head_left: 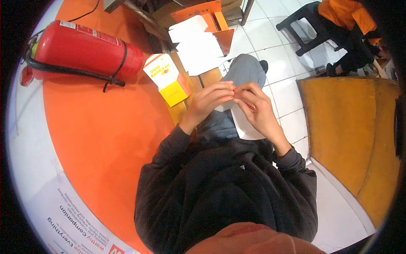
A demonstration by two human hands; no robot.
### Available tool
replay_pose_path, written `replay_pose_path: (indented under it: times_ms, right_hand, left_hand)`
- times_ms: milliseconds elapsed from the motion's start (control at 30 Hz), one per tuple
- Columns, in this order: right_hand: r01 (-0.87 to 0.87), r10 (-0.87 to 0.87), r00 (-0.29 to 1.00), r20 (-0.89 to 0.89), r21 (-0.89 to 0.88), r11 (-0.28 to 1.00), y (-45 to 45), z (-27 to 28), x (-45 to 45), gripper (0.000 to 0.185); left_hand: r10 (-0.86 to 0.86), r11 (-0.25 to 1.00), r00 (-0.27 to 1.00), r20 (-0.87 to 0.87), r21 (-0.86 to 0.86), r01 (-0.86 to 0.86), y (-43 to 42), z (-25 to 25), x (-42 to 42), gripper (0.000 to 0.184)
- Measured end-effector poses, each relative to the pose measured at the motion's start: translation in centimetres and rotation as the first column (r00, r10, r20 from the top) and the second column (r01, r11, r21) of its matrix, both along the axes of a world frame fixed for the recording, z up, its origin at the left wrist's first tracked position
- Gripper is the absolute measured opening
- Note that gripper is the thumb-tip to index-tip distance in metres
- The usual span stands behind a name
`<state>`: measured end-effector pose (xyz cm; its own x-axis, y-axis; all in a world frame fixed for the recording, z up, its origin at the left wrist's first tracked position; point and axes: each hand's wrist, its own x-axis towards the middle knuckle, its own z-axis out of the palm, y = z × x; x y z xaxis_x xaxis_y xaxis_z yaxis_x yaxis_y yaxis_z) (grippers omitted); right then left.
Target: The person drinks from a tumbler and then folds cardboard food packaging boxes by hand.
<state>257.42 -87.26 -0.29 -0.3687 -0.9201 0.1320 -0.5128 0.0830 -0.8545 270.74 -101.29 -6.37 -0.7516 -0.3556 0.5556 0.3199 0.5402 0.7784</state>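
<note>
My left hand (pixel 209 100) and my right hand (pixel 261 111) meet above my lap, fingertips close together. Between them is a white piece of card (pixel 246 127) with small orange parts showing at the fingers. It hangs down over my leg. My right hand is closed on its upper edge. The fingers of my left hand are bent and pinch at the same upper edge, where the fingers partly hide the orange bits. Left of the hands, a yellow, white and orange printed carton (pixel 174 91) lies on a wooden surface. Behind it rest unfolded white carton blanks (pixel 196 48).
A red fire extinguisher (pixel 86 51) is by the orange wall at left. An orange box (pixel 220 23) is at the back. A brown panel (pixel 342 127) stands on the right. Near a black stool (pixel 311 27) at the upper right is another person in orange (pixel 344 15).
</note>
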Motion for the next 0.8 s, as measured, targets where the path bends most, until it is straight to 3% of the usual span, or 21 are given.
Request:
replay_pose_path:
  times_ms: [67,167,200,300,333,400,433,500,533,567,633,700,800]
  right_hand:
    - [0.011,-0.021,0.984,0.178,0.056,0.998,0.0,0.5,-0.2,0.013]
    - [0.105,-0.074,0.931,0.358,-0.069,0.992,0.0,0.0,-0.1,0.015]
    - [0.082,-0.069,0.982,0.176,-0.070,0.994,-0.2,0.1,-0.1,0.017]
    - [0.037,-0.036,0.999,-0.021,0.024,0.999,0.2,-0.5,-0.4,0.028]
    - [0.072,-0.071,0.974,-0.213,-0.002,0.997,0.1,-0.4,-0.2,0.032]
    - [0.116,-0.124,0.823,-0.554,-0.050,0.992,-0.4,0.0,1.3,0.041]
    - [0.076,-0.083,0.879,-0.470,-0.035,0.996,-0.4,-0.5,2.1,0.043]
    - [-0.015,0.010,0.954,-0.298,-0.015,1.000,0.1,-2.4,3.7,0.048]
    - [-0.068,0.083,0.974,-0.213,0.079,0.995,0.2,-3.5,4.5,0.047]
    - [-0.082,0.101,0.966,-0.236,0.089,0.993,0.0,-4.6,5.0,0.047]
    - [-0.105,0.132,0.952,-0.275,0.112,0.988,-0.3,-7.4,6.1,0.048]
    - [-0.083,0.132,0.884,-0.449,0.127,0.988,-1.0,-10.6,6.7,0.042]
    - [-0.076,0.122,0.802,-0.585,0.103,0.992,-1.7,-13.8,6.8,0.033]
  left_hand:
    - [0.027,1.000,0.999,-0.016,0.003,-0.027,0.1,-0.1,-0.1,0.023]
    - [0.052,0.998,0.999,0.007,-0.036,-0.052,0.0,1.5,-0.4,0.023]
    - [0.039,0.996,0.999,0.025,-0.086,-0.036,-0.5,1.6,-0.5,0.023]
    - [0.058,0.966,0.996,0.061,-0.254,-0.041,-1.2,1.4,-1.1,0.024]
    - [0.074,0.950,0.995,0.074,-0.309,-0.048,-1.4,1.3,-1.3,0.024]
    - [0.083,0.970,0.976,0.203,-0.242,-0.032,-1.9,2.2,-1.9,0.021]
    - [0.091,0.977,0.961,0.261,-0.209,-0.036,-2.3,2.7,-2.4,0.019]
    - [0.131,0.947,0.923,0.362,-0.320,-0.009,-3.1,2.0,-2.8,0.013]
    - [0.159,0.920,0.897,0.413,-0.391,0.017,-3.6,1.8,-2.9,0.012]
    - [0.186,0.887,0.868,0.461,-0.458,0.053,-4.3,1.5,-3.2,0.012]
    - [0.180,0.811,0.912,0.369,-0.580,0.074,-5.6,-1.1,-3.9,0.014]
    - [0.172,0.741,0.918,0.358,-0.661,0.119,-5.8,-2.9,-4.5,0.015]
    - [0.155,0.749,0.934,0.321,-0.654,0.101,-5.8,-5.2,-4.5,0.016]
